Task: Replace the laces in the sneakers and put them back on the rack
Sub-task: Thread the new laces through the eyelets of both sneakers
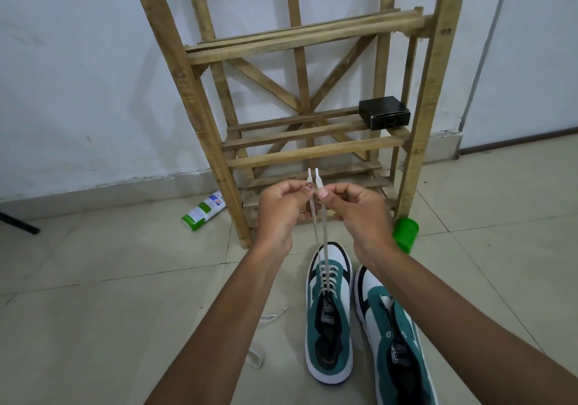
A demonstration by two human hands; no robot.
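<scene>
Left hand (276, 209) and right hand (359, 212) each pinch one end of the white lace (325, 242), tips side by side and pointing up toward the wooden rack (312, 148). Both strands run taut, straight down from the pinch into the eyelets of the left sneaker (329, 314). That shoe lies on the tiled floor below the hands, long axis toward the rack, toe forward. Second sneaker (395, 339) sits just beside it, unlaced, toe likewise forward. A loose lace (256, 359) lies left of the shoes.
</scene>
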